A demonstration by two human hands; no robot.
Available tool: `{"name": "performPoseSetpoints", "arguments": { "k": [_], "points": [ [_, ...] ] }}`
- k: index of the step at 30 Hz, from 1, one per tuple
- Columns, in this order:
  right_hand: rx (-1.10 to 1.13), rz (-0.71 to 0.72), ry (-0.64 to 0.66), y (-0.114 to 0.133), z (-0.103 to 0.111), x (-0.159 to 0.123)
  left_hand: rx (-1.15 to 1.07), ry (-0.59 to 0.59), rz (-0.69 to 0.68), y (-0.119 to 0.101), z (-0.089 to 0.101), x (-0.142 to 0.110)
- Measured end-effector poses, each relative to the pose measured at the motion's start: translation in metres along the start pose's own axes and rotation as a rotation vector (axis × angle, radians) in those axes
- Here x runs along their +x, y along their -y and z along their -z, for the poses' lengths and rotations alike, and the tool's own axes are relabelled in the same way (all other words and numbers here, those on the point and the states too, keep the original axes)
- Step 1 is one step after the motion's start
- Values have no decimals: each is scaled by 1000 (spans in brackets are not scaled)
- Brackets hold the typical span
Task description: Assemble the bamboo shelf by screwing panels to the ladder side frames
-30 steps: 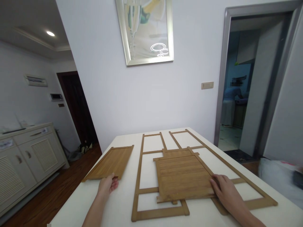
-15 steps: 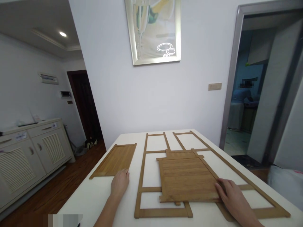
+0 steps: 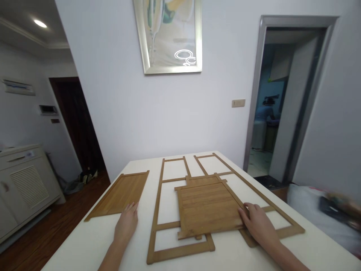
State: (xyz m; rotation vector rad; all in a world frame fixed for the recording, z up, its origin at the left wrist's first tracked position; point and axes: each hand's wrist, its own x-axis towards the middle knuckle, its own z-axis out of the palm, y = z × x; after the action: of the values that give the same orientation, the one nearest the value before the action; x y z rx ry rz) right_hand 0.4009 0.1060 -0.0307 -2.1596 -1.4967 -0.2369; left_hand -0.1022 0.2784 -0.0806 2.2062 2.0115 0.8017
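Observation:
On a white table lie bamboo parts. My left hand rests flat, fingers together, its tips touching the near corner of a slatted bamboo panel at the left. My right hand lies with fingers stretched out on the right near corner of a square bamboo panel, which is stacked on another panel and across two ladder-like bamboo frames. Neither hand grips anything.
The table's far edge meets a white wall with a framed picture. An open doorway at the right shows a person far inside. A white bag sits right of the table. A white cabinet stands at the left on wood flooring.
My left hand slid off the left panel's edge onto the table, then back to touch its corner. My right hand stays on the square panel. The view shifted with my head.

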Motion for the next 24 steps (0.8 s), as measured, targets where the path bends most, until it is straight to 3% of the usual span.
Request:
{"name": "performPoseSetpoints", "arguments": {
  "k": [3, 7, 10, 13, 18, 21, 24],
  "points": [
    [-59, -60, 53, 7, 11, -2, 0, 0, -12, 5, -3, 0],
    [26, -138, 96, 6, 18, 2, -24, -131, -59, 2, -4, -1],
    [203, -247, 126, 2, 25, 8, -110, -190, -111, -17, 3, -2],
    [433, -314, 110, 1, 34, 13, -250, -182, -128, -53, 18, -6],
    [989, -516, 150, 6, 44, 14, -666, 103, -71, -121, 43, -22],
    [1118, -630, 116, 7, 43, 16, -758, 179, -33, -147, 46, -31],
    [1171, -655, 101, 8, 39, 19, -878, 239, 60, -158, 44, -33]
  ]
}}
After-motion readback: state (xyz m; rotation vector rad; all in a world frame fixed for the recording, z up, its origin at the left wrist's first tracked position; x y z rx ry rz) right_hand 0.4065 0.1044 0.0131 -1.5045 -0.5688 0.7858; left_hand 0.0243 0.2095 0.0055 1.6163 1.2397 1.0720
